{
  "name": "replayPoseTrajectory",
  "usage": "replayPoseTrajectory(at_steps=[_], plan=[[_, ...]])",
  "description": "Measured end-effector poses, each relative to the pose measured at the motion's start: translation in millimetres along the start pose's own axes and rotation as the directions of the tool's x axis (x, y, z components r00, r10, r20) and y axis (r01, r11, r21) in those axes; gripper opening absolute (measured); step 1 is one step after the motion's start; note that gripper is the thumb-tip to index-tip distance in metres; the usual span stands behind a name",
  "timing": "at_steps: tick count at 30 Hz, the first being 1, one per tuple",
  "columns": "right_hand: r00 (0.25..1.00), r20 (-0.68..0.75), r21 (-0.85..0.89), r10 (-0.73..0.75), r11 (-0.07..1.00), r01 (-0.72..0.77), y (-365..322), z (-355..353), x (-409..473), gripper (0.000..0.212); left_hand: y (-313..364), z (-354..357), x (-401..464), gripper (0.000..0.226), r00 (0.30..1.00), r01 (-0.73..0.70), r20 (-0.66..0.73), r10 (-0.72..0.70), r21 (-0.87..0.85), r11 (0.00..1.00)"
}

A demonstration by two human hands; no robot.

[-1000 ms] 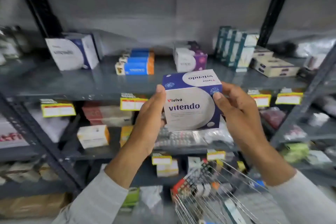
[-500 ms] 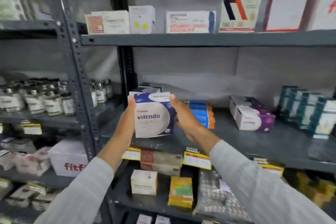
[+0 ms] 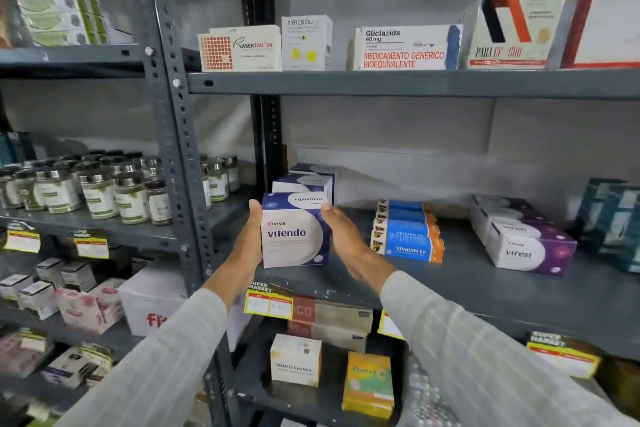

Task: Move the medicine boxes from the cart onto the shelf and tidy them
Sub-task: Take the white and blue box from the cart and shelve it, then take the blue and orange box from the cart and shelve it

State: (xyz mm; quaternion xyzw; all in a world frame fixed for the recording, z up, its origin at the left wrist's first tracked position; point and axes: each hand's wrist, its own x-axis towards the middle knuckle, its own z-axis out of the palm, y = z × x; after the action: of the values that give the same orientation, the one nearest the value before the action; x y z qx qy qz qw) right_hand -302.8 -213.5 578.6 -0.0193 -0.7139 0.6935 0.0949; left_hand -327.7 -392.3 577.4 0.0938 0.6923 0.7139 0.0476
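Observation:
A white and blue Vitendo box (image 3: 294, 232) stands upright at the left end of the grey middle shelf (image 3: 450, 284), its base on or just above the board. My left hand (image 3: 247, 243) presses its left side and my right hand (image 3: 341, 236) its right side. Directly behind it stand two more Vitendo boxes (image 3: 304, 182) in a row toward the wall. The cart is out of view.
Blue and orange Vivalyn boxes (image 3: 408, 236) and purple Virest boxes (image 3: 523, 239) lie further right on the same shelf. A dark upright post (image 3: 180, 163) stands just left, with jars (image 3: 104, 191) beyond. The upper shelf (image 3: 398, 83) carries several boxes.
Both hands carried the Vitendo box from chest height up and left to the shelf's left end, lowering it in front of the matching boxes. The view swung up, so the cart left the frame.

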Motion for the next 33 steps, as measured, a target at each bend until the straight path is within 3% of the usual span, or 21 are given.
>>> replayPoseTrajectory(at_steps=[4, 8, 10, 14, 18, 22, 27, 30, 31, 33], plan=[[0.991, -0.075, -0.102, -0.112, 0.989, 0.104, 7.8, -16.7, -26.7, 0.053, -0.7, 11.3, -21.1, 0.06, 0.982, -0.089, -0.168, 0.09, 0.012, 0.996], [0.943, -0.188, -0.016, -0.275, 0.961, 0.277, 29.8, -65.3, -90.5, 0.03, -25.4, 48.6, -72.2, 0.051, 0.885, -0.336, -0.301, 0.354, 0.113, 0.935], [0.93, -0.236, 0.026, -0.282, 0.955, 0.296, 49.7, -96.5, -131.7, 0.021, -49.2, 80.7, -101.9, 0.054, 0.852, -0.409, -0.295, 0.431, 0.137, 0.902], [0.922, -0.323, -0.05, -0.213, 0.977, 0.208, 102.8, -163.2, -216.7, 0.016, -121.3, 160.4, -155.5, 0.054, 0.887, -0.422, -0.126, 0.445, 0.175, 0.89], [0.934, -0.343, -0.206, -0.097, 0.978, 0.026, 175.6, -244.8, -290.3, 0.015, -207.9, 239.9, -217.3, 0.056, 0.919, -0.391, 0.217, 0.328, 0.407, 0.826], [0.909, -0.403, -0.278, 0.108, 0.932, -0.233, 258.6, -318.0, -358.5, 0.024, -295.6, 292.5, -275.3, 0.063, 0.849, -0.345, 0.528, 0.011, 0.539, 0.768], [0.843, -0.411, -0.456, 0.346, 0.723, -0.519, 356.9, -371.5, -428.8, 0.019, -391.1, 333.7, -329.7, 0.061, 0.66, -0.475, 0.709, -0.249, 0.65, 0.592], [0.732, -0.432, -0.524, 0.526, 0.514, -0.679, 417.0, -380.3, -457.2, 0.024, -434.4, 350.1, -345.8, 0.06, 0.571, -0.572, 0.732, -0.372, 0.68, 0.459], [0.698, -0.416, -0.551, 0.583, 0.449, -0.704, 437.8, -381.5, -466.4, 0.029, -447.2, 355.2, -348.8, 0.061, 0.544, -0.616, 0.735, -0.405, 0.677, 0.403], [0.697, -0.37, -0.637, 0.615, 0.379, -0.672, 467.5, -381.5, -477.2, 0.034, -459.9, 359.4, -346.2, 0.067, 0.503, -0.7, 0.754, -0.421, 0.642, 0.313]])
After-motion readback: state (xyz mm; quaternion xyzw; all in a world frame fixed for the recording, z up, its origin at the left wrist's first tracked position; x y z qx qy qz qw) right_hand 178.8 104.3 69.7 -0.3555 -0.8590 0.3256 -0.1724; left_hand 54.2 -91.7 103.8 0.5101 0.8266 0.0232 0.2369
